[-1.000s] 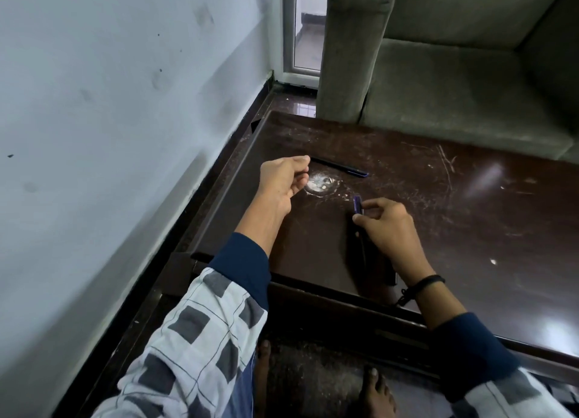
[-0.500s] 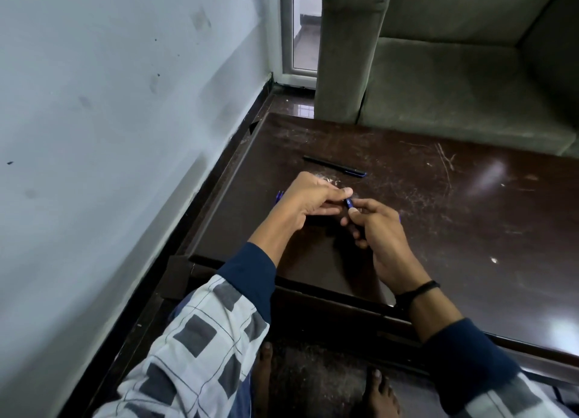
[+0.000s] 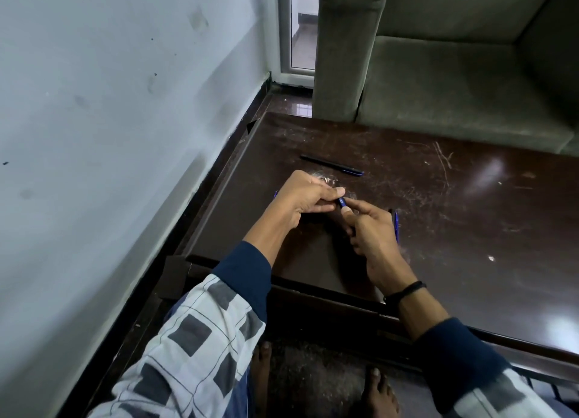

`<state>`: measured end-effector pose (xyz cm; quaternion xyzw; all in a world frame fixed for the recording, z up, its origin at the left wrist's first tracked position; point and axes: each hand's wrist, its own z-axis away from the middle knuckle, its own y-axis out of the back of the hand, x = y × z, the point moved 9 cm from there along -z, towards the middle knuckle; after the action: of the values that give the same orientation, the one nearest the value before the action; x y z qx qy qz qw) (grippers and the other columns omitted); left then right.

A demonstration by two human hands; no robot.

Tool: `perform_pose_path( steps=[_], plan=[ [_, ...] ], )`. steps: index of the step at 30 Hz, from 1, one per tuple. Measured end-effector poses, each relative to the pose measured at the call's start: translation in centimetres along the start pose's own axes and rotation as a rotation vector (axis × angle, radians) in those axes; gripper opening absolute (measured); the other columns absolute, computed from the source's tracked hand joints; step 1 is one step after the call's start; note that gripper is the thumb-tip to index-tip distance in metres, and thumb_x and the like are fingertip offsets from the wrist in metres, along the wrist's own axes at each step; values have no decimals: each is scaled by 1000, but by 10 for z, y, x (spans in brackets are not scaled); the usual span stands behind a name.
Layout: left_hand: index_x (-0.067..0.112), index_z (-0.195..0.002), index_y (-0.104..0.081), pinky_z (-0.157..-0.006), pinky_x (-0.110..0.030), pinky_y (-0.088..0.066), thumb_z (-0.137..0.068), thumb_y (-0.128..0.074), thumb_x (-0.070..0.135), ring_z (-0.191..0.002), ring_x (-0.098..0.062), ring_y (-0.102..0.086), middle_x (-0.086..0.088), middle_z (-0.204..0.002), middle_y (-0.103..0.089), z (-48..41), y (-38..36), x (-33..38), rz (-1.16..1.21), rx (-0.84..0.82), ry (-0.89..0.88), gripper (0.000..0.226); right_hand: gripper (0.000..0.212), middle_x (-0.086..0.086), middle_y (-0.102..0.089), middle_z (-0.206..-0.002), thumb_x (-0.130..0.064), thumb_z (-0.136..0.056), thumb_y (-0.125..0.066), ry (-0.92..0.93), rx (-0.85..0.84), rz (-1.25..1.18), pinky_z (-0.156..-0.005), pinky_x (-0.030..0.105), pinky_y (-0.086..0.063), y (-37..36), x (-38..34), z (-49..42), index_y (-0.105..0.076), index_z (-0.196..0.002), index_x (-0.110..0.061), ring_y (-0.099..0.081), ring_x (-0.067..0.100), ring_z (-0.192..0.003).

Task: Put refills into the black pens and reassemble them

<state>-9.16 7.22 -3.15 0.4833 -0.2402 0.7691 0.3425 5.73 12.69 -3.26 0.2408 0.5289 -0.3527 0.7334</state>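
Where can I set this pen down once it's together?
Bare: the table from the right hand up to the sofa; also the far strip beyond the lying pen. Crowded: where the left hand and right hand pinch a pen part.

The table in front of me is dark brown, glossy and badly scratched, with pale scuffs across its far half. 1 black pen with a blue end lies flat toward the far side. A crumpled bit of clear wrapper sits just beyond my left hand. Another pen shows beside my right hand, partly hidden; I cannot tell whether it rests on the wood. 1 white speck lies further right.
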Motion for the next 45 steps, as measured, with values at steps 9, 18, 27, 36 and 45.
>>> perform_pose_path(
  steps=[9, 18, 27, 36, 45],
  plan=[
    [-6, -98, -76, -66, -24, -61, -77, -88, 7, -80, -19, -78, -16, -92, -79, 0, 1, -2, 19, 7, 26, 27, 20, -9, -56, -54, -22, -105, -58, -63, -53, 6, -36, 18, -30, -3, 3, -1, -69, -107, -38, -40, 2, -40],
    [-5, -104, -74, -64, -24, -61, -79, -87, 9, -81, -22, -79, -18, -98, -78, 2, 23, 7, 81, 81, 22, 31, 15, -4, -66, -64, -20, -106, -54, -104, -102, 179, -43, 20, -40, -6, 9, -5, -68, -112, -21, -52, 5, -46],
    [7, -102, -74, -77, -33, -64, -86, -82, 27, -75, -19, -78, -11, -87, -78, -3, 34, 15, -493, 195, -19, 27, 6, 7, -66, -94, -15, -103, -61, -179, 0, 78, -50, 26, -56, 6, 14, -17, -66, -99, -17, -65, 11, -49],
    [21, -87, -71, -82, -41, -60, -80, -82, 48, -78, -19, -74, -1, -79, -75, 7, 4, 13, -1009, 148, -94, 30, 6, 6, -72, -94, -16, -97, -69, -153, 89, 20, -58, 29, -60, 19, 5, -14, -70, -102, -17, -73, 18, -72],
    [26, -87, -71, -74, -35, -50, -84, -74, 59, -83, -15, -65, 6, -93, -70, 7, 12, 25, -890, 185, -182, 34, 3, -11, -60, -62, -16, -95, -69, -52, 126, -98, -48, 22, -44, 24, -16, -8, -70, -96, -18, -53, 4, -50]
  ],
)
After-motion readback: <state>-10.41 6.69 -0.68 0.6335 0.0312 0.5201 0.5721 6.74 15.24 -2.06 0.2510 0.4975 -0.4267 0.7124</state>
